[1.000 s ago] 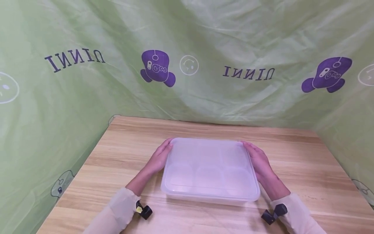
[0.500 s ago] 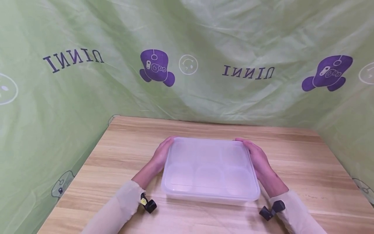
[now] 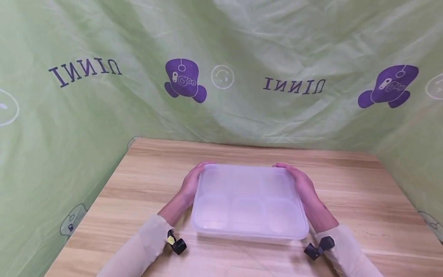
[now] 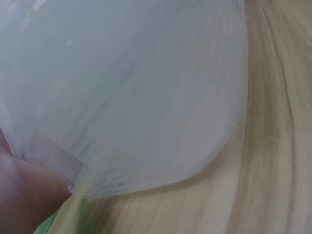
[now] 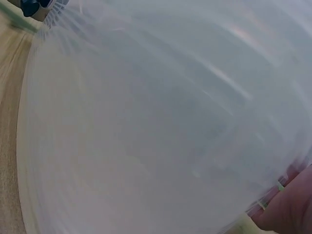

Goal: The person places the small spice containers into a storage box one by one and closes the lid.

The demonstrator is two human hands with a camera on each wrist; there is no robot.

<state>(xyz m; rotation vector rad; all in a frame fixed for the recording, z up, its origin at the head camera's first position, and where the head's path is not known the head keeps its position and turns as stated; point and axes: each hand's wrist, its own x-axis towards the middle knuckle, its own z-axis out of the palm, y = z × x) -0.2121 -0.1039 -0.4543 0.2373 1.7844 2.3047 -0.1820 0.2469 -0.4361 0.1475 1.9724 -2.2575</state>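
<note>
A translucent white plastic storage box (image 3: 249, 200) with its lid on is in the middle of the head view, several rounded compartments showing faintly through the lid. My left hand (image 3: 191, 184) grips its left side, the fingers hooked round the far left corner. On the opposite side my right hand (image 3: 304, 189) holds the far right corner, fingertips reaching along the back edge. In the left wrist view the storage box (image 4: 136, 97) fills most of the frame above wood. The right wrist view shows its broad pale surface, with my right hand (image 5: 287, 207) at the lower right.
Underneath is a light wood-grain table (image 3: 145, 173). A green fabric curtain (image 3: 242, 123) with purple figures and lettering stands behind the table and along both sides. Black wrist cameras sit at the left sleeve (image 3: 138, 248) and the right sleeve (image 3: 346, 250).
Both hands have slid a little further round the far corners, the right fingertips moving left along the back edge. The storage box stays in nearly the same place.
</note>
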